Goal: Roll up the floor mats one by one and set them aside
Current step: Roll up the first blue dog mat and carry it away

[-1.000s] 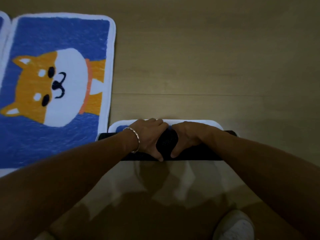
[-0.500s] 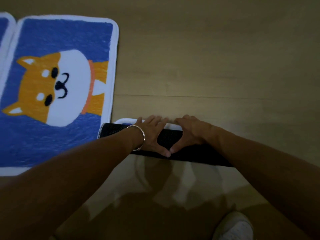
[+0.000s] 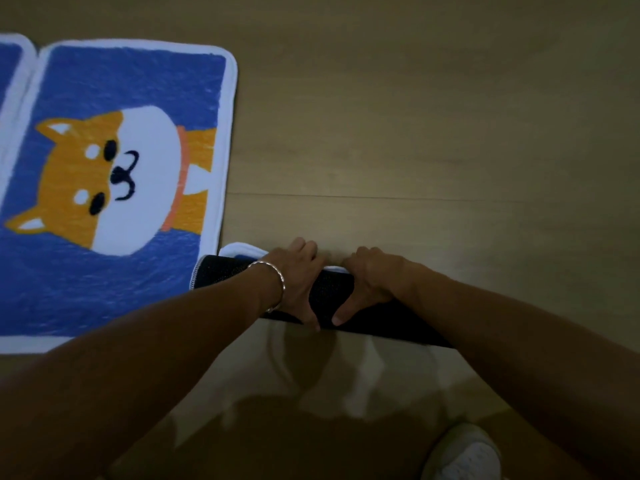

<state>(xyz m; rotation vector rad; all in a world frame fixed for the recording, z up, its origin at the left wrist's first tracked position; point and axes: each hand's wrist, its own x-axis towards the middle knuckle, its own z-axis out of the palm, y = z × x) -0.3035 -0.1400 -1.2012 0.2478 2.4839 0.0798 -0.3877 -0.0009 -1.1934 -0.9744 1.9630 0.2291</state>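
Note:
A floor mat rolled into a tube with its black backing outward (image 3: 221, 276) lies on the wooden floor in front of me, slightly skewed. Only a thin white and blue edge of it (image 3: 242, 251) still shows flat beyond the roll at the left. My left hand (image 3: 298, 282), wearing a silver bracelet, and my right hand (image 3: 372, 284) sit side by side at the middle of the roll. On both, the fingers curl over its far side and the thumbs lie on the near side.
A blue mat with an orange and white dog (image 3: 121, 168) lies flat to the left, close to the roll's left end. Another blue mat's edge (image 3: 8, 81) shows at the far left. My white shoe (image 3: 464, 455) is at the bottom right. Bare wood floor stretches ahead and right.
The roll has turned farther away from me, and the flat strip beyond it shrank to a sliver. My fingers went from straight to curled over the roll.

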